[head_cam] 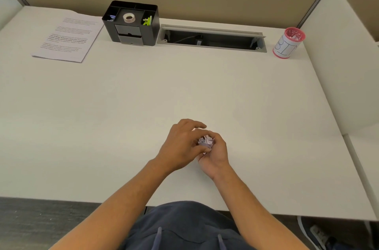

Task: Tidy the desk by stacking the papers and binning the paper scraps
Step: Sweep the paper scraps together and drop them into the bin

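A small wad of pale torn paper scraps [206, 141] sat bunched between my hands above the near middle of the white desk [184, 90]. My right hand [215, 154] cupped it, fingers curled shut around it; my left hand [181, 144] pinched it from above (forefinger loosely extended). The stack of printed white papers [67, 37] lay far left, the red-rimmed paper cup marked BIN [288, 43] far right.

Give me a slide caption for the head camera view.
Both hands, left and right, cup white paper scraps above the white desk, far from the red-rimmed bin cup.
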